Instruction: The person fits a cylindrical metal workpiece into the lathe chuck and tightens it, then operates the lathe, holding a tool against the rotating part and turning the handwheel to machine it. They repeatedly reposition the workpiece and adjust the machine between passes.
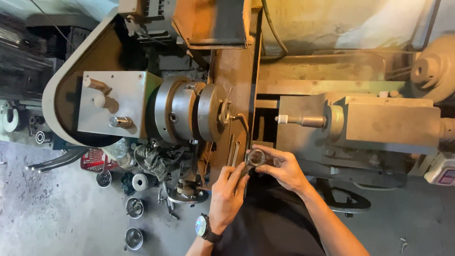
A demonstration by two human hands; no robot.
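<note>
While both hands meet over the front edge of the lathe, the small round metal ring [256, 157], grey and open through its middle, sits pinched between them. Right hand [283, 169]: fingers curled around the ring's far and right side, grip closed on it. Left hand [227, 196]: fingers extended up to the ring's left side, tips touching or just under it; whether this grip bears any of the load I cannot tell. A dark-strapped wristwatch [204, 226] is on the left wrist.

Ring position: held in the air just in front of the rusty brown lathe carriage [234, 90], between the large grey steel chuck [189, 110] to the left and the grey tailstock [379, 121] to the right, near neither spindle line.

Judged step: the ring is being handled or checked by hand, not yet mounted. A further move would call for a steady two-handed hold, since the piece is small and smooth.

Below left, small metal cups [134, 238] stand on the grey concrete floor [57, 218].
</note>
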